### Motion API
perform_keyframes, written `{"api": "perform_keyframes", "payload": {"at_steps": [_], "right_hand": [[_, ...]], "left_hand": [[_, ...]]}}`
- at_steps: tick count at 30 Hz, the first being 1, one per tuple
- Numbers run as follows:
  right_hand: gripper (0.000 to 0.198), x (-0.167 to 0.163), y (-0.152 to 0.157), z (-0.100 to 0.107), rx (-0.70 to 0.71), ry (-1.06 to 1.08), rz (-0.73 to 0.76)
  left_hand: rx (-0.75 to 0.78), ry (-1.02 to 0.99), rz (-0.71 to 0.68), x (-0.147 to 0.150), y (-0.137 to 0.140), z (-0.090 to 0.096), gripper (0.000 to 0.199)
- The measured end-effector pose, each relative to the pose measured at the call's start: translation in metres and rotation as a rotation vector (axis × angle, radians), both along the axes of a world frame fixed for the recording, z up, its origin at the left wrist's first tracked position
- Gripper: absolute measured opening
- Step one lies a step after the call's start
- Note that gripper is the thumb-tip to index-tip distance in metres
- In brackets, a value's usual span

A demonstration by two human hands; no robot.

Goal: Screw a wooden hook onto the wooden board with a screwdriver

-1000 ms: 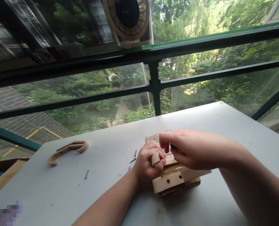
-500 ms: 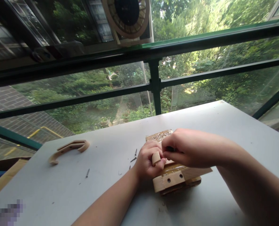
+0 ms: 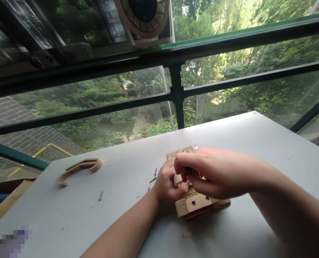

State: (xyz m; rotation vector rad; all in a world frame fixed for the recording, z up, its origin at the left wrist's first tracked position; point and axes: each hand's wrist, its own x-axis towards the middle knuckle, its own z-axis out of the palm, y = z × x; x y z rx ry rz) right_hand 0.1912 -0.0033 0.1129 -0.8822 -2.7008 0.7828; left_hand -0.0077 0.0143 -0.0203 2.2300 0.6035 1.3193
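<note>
My left hand (image 3: 168, 182) is closed around a pale wooden piece (image 3: 177, 180), whose end shows between the fingers. Over it, my right hand (image 3: 208, 173) is curled, with thumb and fingers around a small dark object (image 3: 188, 170) that is mostly hidden. Below both hands lies a pale wooden bar (image 3: 186, 208) with two dark round holes in its near face. It rests on a rough brown block (image 3: 224, 205). A patterned brown-and-white part (image 3: 187, 148) shows beyond the hands. How these parts join is hidden.
Several dark screws (image 3: 152, 180) lie left of my hands, with another screw (image 3: 100, 195) farther left. A curved wooden piece (image 3: 80, 168) sits near the table's (image 3: 122, 168) left edge. A cardboard box (image 3: 17, 195) stands beyond that edge; a green railing (image 3: 177, 96) runs behind.
My right hand has shifted left and slightly down, now covering more of the wooden piece and the bar's right part. My left hand stays in place.
</note>
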Motion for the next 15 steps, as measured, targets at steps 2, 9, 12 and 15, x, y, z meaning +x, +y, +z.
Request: {"api": "perform_keyframes", "payload": {"at_steps": [2,9,12,15], "right_hand": [[0.019,-0.0023,0.0010,-0.0027,-0.012,-0.005,0.009],[0.018,-0.0053,0.0018,-0.0041,-0.027,0.006,0.005],[0.019,-0.0058,0.0010,-0.0034,-0.035,-0.022,-0.029],[0.020,-0.0059,0.0007,-0.0042,-0.037,-0.053,-0.076]], "left_hand": [[0.009,-0.020,-0.011,0.0003,0.0001,0.0004,0.016],[0.002,-0.012,-0.032,-0.0006,0.0019,-0.0039,0.020],[0.007,-0.005,-0.024,-0.0003,0.0021,-0.0029,0.018],[0.023,0.003,-0.027,-0.0001,0.0017,-0.0004,0.012]]}}
